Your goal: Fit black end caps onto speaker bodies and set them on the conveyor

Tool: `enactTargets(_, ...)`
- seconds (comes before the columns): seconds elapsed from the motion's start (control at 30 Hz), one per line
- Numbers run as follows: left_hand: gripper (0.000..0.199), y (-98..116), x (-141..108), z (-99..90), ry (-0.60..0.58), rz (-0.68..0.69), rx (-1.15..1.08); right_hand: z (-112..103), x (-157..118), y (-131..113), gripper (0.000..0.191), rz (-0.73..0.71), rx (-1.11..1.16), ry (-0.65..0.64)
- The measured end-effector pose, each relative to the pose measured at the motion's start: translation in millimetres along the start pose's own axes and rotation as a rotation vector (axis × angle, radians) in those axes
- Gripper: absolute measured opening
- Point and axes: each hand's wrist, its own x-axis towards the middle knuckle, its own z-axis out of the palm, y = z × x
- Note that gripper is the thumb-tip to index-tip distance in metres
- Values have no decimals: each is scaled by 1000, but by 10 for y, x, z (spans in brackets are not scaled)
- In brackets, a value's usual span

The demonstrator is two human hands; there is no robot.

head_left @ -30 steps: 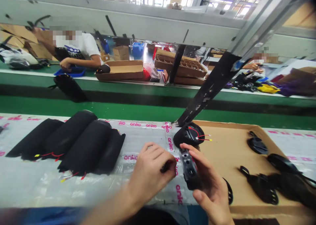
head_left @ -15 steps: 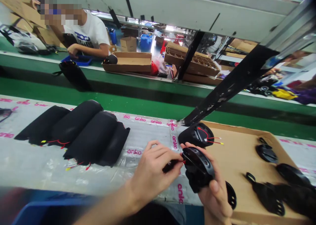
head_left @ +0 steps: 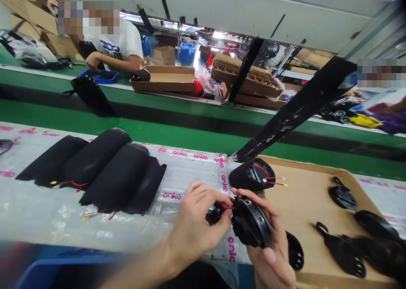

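My right hand is wrapped round a round black part with holes along its rim. Beside it my left hand pinches a red wire at the part's left side, and a small black piece shows between its fingers. Just behind my hands lies a black cylinder with red and white wires at its open end. Several black fabric-covered cylinders lie side by side to the left, thin wires with yellow and red connectors sticking out of them.
An open cardboard tray at the right holds several black parts. A slanted black post rises behind it. Across the green belt a person works by a blue tray.
The round part in my right hand has turned, showing more of its holed rim, and shifted slightly left and down. My left hand has moved slightly left with the small black piece.
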Motion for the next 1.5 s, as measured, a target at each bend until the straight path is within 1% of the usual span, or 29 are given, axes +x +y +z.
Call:
enactTargets(0.1, 17, -28, -17, -16, 3, 9, -21, -11, 7, 20, 65, -20, -72, -15)
enactTargets(0.2, 16, -57, -40, -35, -15, 14, -46, -23, -8, 46, 68, -28, -139, 0)
enactTargets(0.3, 17, -65, -49, -57, -19, -1, -42, -32, -16, 56, 70, -1, -124, 9)
enactTargets(0.4, 16, -64, -28, -87, -44, 15, -34, -59, -4, 34, 70, 52, -96, -14)
enactTargets(0.47, 14, -71, 1, -118, -86, 83, -23, -100, 14, 4, 70, 92, -88, -40)
enactTargets(0.57, 14, -90, 49, -179, -166, 255, 25, -188, 47, -43, 70, 136, -73, -111)
enactTargets(0.63, 15, -95, 73, -220, -219, 342, 79, -247, 64, -64, 69, 146, -76, -150)
enactTargets(0.77, 19, -90, 96, -259, -310, 438, 190, -316, 75, -76, 71, 144, -92, -199)
enactTargets(0.83, 22, -99, 100, -243, -340, 485, 215, -309, 74, -73, 72, 130, -101, -194)
enactTargets(0.87, 22, -107, 101, -227, -338, 495, 212, -295, 72, -72, 75, 120, -107, -180)
enactTargets(0.93, 18, -127, 97, -191, -279, 448, 172, -245, 66, -70, 80, 109, -115, -149)
enactTargets(1.0, 12, -138, 84, -167, -190, 323, 119, -177, 55, -72, 83, 112, -115, -153)
enactTargets(1.07, 13, -135, 56, -168, -141, 206, 75, -100, 41, -72, 84, 99, -98, -140)
enactTargets(1.17, 11, -138, -28, -214, -187, 70, 11, 32, 14, -53, 88, 56, -95, -73)
enactTargets(1.23, 6, -175, -112, -248, -225, -52, -31, 138, -11, -16, 94, 33, -153, -42)
enactTargets(1.27, 4, -205, -160, -261, -218, -121, -67, 199, -27, 9, 97, 26, -199, -28)
enactTargets(1.33, 17, -276, -251, -274, -133, -240, -212, 326, -67, 61, 101, 5, -298, 22)
enactTargets(1.37, 26, -308, -290, -276, -85, -275, -305, 385, -89, 83, 103, 3, -341, 34)
enactTargets(1.4, 35, -333, -319, -277, -61, -290, -387, 435, -110, 96, 106, 2, -371, 34)
enactTargets(1.43, 42, -348, -336, -277, -68, -290, -436, 471, -128, 99, 109, 3, -386, 13)
enactTargets(1.5, 48, -350, -329, -275, -141, -255, -427, 491, -150, 72, 109, 13, -364, -92)
